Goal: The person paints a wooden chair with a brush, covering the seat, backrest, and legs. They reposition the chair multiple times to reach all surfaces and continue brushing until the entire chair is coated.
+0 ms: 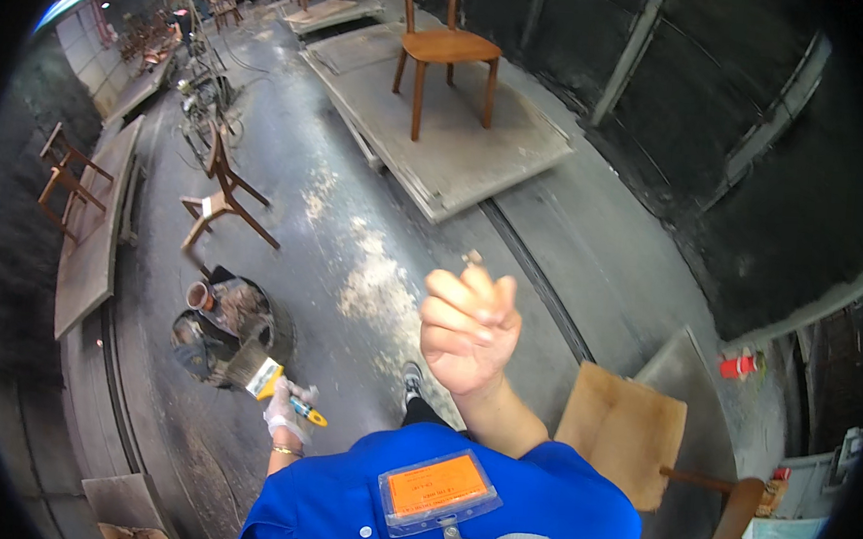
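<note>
My left hand [288, 409], in a pale glove, grips the handle of a wide, flat paintbrush [259, 373] with a yellow and blue handle. The bristles point up and left, over the edge of a dark round tub [284, 332]. Inside the tub are a reddish-brown cup [201, 297] and crumpled brownish material [241, 307]. My bare right hand [469, 331] is raised in front of my chest, its fingers curled in toward the palm. A small, blurred tan spot shows above the fingertips. Whether the fingers enclose anything is hidden.
A brown wooden chair [450, 45] stands on a low grey platform [438, 161] ahead. Another chair frame [220, 202] is on the floor beyond the tub. More chairs [71, 183] stand at the left. A tan board [624, 430] and a chair [732, 520] are at my right.
</note>
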{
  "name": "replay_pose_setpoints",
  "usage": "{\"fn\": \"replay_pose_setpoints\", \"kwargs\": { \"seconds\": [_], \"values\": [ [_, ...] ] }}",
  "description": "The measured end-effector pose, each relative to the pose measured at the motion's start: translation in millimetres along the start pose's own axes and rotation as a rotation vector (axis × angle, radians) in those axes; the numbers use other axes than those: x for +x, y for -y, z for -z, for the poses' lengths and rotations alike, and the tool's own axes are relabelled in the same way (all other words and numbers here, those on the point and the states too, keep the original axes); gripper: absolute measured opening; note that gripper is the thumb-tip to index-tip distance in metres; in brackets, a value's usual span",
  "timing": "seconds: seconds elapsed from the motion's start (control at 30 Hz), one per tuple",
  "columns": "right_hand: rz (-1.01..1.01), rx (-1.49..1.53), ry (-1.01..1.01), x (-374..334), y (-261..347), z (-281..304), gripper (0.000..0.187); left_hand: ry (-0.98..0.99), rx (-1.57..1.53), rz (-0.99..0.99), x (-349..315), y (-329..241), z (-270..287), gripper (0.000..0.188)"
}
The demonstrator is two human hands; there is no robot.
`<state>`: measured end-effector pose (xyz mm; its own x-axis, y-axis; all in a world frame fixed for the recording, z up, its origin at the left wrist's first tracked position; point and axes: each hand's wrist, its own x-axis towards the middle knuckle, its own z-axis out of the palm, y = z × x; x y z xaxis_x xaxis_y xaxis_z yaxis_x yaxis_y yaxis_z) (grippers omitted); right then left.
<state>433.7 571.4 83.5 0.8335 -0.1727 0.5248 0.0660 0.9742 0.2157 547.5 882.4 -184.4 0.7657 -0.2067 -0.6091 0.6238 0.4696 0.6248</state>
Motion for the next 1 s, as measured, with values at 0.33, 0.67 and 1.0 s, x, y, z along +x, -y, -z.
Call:
{"fn": "replay_pose_setpoints", "kwargs": {
  "seconds": [0.33, 0.67, 1.0],
  "values": [
    [-0.089, -0.567, -0.326, 98, 86, 130, 0.039, 0.053, 0.231, 0.017, 88, -76, -194, 0.029],
    [-0.103, -1.231, -0.548, 183, 104, 180, 0.035, 0.900, -0.341, 0.261, 132, -160, -314, 0.028],
    [0.142, -2.083, -0.285, 306, 83, 231, 0.025, 1.083, -0.431, 0.414, 243, -230, -357, 0.033]
  ]
}}
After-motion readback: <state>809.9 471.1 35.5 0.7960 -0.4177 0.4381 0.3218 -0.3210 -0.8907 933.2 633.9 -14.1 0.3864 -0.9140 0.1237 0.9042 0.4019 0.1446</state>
